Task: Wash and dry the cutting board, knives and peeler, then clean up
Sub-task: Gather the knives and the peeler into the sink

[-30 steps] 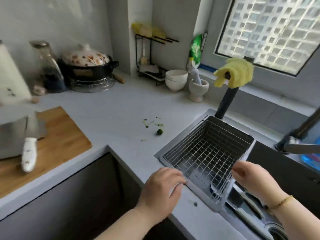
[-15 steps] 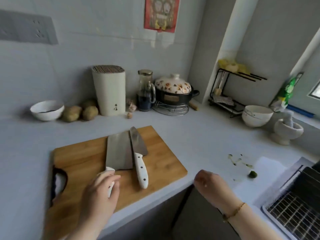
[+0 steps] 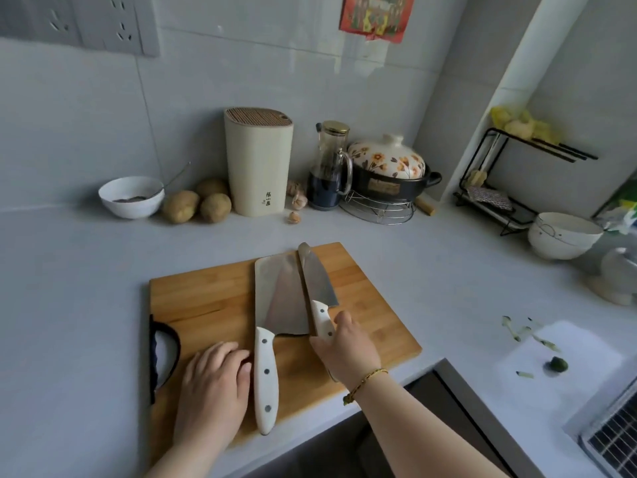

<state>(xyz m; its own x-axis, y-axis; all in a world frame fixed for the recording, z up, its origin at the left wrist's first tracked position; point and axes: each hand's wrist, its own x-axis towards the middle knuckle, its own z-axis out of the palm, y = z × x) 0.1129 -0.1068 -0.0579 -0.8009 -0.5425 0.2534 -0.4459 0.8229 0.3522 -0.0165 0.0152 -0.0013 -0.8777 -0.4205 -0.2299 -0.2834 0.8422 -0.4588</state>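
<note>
A bamboo cutting board (image 3: 213,305) lies on the grey counter in front of me. On it lie a broad cleaver (image 3: 279,298) with a white riveted handle and, to its right, a narrower chef's knife (image 3: 315,277) with a white handle. My left hand (image 3: 215,388) rests on the board with curled fingers touching the left side of the cleaver's handle. My right hand (image 3: 344,346) grips the chef's knife handle, which it mostly covers. No peeler is in view.
Along the wall stand a white bowl (image 3: 131,196), potatoes (image 3: 196,205), a cream knife block (image 3: 258,160), an oil jug (image 3: 329,167) and a floral clay pot (image 3: 389,170). Green scraps (image 3: 558,364) lie at right near the wire sink basket (image 3: 613,443). A black rack (image 3: 517,181) and bowls (image 3: 562,236) stand behind.
My view has swung from the sink to the board. My left hand moved beside the cleaver handle, and my right hand came in from the counter edge and took the chef's knife handle.
</note>
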